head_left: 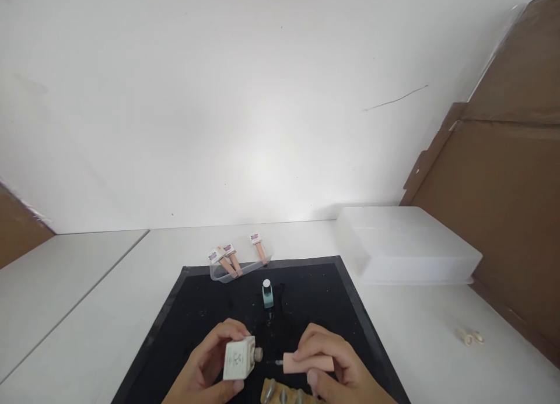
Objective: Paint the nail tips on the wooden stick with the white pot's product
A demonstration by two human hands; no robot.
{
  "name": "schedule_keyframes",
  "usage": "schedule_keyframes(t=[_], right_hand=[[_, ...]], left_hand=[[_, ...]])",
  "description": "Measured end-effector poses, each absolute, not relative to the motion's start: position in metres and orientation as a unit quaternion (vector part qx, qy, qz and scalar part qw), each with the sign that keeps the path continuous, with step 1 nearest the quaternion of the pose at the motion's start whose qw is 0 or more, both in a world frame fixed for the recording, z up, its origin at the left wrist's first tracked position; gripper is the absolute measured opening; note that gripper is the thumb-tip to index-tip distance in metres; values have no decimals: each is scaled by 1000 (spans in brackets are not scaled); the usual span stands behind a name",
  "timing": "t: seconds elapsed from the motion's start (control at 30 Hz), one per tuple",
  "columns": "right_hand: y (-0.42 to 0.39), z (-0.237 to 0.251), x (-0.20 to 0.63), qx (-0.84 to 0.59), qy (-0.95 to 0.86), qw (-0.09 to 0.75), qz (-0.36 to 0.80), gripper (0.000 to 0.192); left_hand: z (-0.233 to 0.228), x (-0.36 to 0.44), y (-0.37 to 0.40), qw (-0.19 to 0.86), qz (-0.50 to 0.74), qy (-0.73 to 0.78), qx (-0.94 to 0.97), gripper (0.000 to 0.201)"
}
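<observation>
My left hand grips a small pale square bottle, tipped on its side with its open neck pointing right. My right hand holds a pink cap level, its small brush tip pointing left toward the bottle neck, a short gap apart. Both hands hover over a black mat. Below the cap, at the frame's bottom edge, lies a tan piece with several silvery nail-shaped tips, partly cut off.
A small teal bottle with a white cap stands on the mat. A clear shallow tray holds three pink-handled sticks at the mat's far edge. A translucent lidded box sits right. Small rings lie on the white table.
</observation>
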State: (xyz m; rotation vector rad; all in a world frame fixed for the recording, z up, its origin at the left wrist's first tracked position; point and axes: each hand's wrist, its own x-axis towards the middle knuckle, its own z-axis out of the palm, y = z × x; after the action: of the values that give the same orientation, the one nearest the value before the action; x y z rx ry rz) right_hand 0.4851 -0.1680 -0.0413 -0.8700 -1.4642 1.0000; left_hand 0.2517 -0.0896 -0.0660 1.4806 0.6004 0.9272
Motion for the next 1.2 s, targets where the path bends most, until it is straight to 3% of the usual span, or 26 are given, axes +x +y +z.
schedule_keyframes(t=[0.33,0.7,0.93,1.1,1.2], right_hand=[[-165,-46,483,-365,-621,540,436,21],[-165,-44,477,-372,-641,531,410,35],[-163,-53,476,-373,-748,484,259,28],[-166,-40,473,-394,-827,392,88,26],[-167,-37,471,-398,-845,353,48,27]], left_hand=[[-64,247,-89,609,359,237,667,36],[-60,250,-94,634,352,243,644,39],[-62,251,-97,631,313,272,656,46],[-66,248,-97,611,311,293,666,46],[-68,248,-95,600,308,288,680,44]])
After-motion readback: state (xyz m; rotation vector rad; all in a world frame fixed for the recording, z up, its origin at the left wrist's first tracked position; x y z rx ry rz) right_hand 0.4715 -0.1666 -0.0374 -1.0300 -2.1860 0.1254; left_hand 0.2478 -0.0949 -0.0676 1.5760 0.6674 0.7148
